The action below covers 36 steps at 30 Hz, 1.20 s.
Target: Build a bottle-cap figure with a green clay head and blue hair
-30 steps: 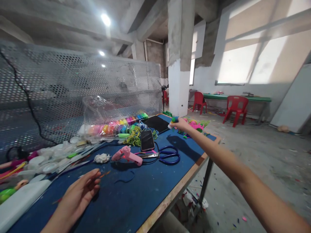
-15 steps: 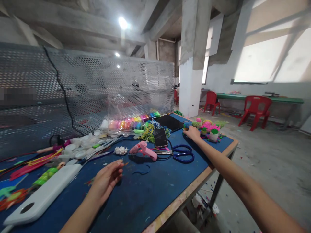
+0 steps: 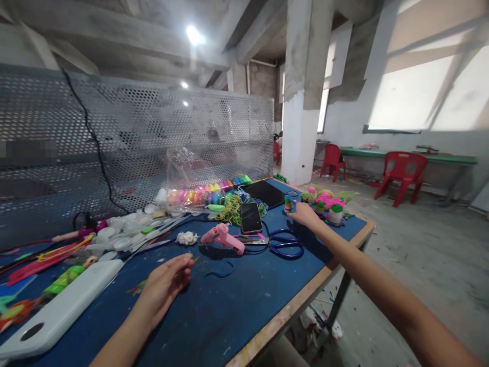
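My left hand (image 3: 168, 285) is over the near part of the blue table mat, fingers curled and thumb and forefinger pinched together. A tiny yellowish tip shows at the pinch; what it belongs to cannot be made out. At the far right of the table, my right hand (image 3: 305, 216) is beside a small striped pot (image 3: 288, 205), fingertips slightly apart at its right side. The pot stands upright. Right of this hand are a green-topped white pot (image 3: 336, 215) and pink yarn pieces (image 3: 329, 199). A pink glue gun (image 3: 225, 238) lies between my hands.
Blue-handled scissors (image 3: 287, 244), a phone (image 3: 251, 218) and yarn (image 3: 231, 210) lie mid-table. A dark tablet (image 3: 265, 193) is behind them. White power strip (image 3: 64, 311) and plastic bits (image 3: 122, 224) fill the left. A perforated metal screen (image 3: 145, 132) borders the back.
The striped pot, partly covered by my right hand before, now shows more fully to its left. The view has shifted slightly. My left hand keeps nearly the same pose.
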Each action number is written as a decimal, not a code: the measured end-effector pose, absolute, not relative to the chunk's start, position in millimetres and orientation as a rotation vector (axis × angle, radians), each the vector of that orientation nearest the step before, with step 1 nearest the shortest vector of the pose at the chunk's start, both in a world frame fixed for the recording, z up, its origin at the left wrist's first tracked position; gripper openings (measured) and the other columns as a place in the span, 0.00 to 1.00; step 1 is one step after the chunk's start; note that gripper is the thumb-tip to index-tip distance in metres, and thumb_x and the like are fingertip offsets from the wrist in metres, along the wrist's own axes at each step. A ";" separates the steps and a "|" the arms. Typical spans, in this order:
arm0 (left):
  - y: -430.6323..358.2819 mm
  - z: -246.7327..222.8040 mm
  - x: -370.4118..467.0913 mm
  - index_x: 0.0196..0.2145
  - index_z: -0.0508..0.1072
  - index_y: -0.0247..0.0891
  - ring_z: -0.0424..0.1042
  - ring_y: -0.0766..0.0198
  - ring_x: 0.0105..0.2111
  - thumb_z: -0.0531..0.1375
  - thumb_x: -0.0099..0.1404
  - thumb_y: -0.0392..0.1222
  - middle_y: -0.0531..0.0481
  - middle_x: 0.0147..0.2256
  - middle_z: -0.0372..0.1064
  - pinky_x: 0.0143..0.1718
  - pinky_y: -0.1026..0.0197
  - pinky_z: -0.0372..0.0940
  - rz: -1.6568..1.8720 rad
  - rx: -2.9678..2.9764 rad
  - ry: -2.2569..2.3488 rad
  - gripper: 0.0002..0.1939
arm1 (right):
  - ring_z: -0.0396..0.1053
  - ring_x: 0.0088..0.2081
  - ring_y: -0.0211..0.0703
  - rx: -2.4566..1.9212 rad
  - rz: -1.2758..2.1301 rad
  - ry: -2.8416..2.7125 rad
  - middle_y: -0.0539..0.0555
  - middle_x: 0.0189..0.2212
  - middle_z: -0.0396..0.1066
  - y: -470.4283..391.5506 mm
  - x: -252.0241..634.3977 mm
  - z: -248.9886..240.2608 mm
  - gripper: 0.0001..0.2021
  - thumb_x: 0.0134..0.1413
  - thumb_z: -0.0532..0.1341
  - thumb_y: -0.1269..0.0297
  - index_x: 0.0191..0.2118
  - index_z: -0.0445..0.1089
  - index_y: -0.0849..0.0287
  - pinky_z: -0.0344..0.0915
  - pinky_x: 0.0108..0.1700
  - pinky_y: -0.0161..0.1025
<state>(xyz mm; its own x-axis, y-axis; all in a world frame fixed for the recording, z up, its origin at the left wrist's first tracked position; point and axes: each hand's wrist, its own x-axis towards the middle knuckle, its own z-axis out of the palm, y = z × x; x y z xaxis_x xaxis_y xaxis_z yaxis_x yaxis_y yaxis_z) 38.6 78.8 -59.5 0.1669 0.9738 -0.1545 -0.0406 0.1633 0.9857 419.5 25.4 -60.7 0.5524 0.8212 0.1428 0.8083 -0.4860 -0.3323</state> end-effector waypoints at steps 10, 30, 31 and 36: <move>54.9 -64.6 50.0 0.28 0.76 0.30 0.66 0.73 0.18 0.68 0.49 0.34 0.53 0.22 0.71 0.22 0.68 0.65 0.957 0.988 0.932 0.07 | 0.69 0.26 0.35 -1.502 -0.010 -1.955 0.50 0.28 0.74 -43.7 282.7 -9.3 0.08 0.59 0.59 0.61 0.38 0.74 0.57 0.63 0.29 0.31; 28.6 -58.2 53.4 0.42 0.79 0.35 0.64 0.72 0.20 0.68 0.50 0.42 0.53 0.21 0.70 0.26 0.67 0.58 1.001 1.042 0.668 0.20 | 0.73 0.25 0.36 -0.904 0.142 -1.807 0.56 0.37 0.77 27.3 215.9 -66.6 0.12 0.65 0.51 0.65 0.42 0.72 0.59 0.71 0.31 0.32; 27.1 -57.4 53.8 0.44 0.78 0.35 0.64 0.71 0.21 0.68 0.50 0.41 0.53 0.21 0.70 0.26 0.66 0.58 0.989 1.052 0.660 0.22 | 0.73 0.25 0.36 -0.915 0.159 -1.798 0.56 0.36 0.77 26.7 216.0 -65.7 0.12 0.65 0.51 0.65 0.43 0.72 0.59 0.71 0.31 0.32; 23.0 -56.4 53.6 0.53 0.72 0.33 0.64 0.69 0.21 0.67 0.52 0.42 0.50 0.22 0.71 0.26 0.66 0.58 0.925 1.091 0.628 0.30 | 0.72 0.28 0.39 -0.962 0.141 -1.819 0.55 0.30 0.75 25.8 218.8 -64.2 0.14 0.66 0.49 0.64 0.44 0.72 0.59 0.70 0.36 0.36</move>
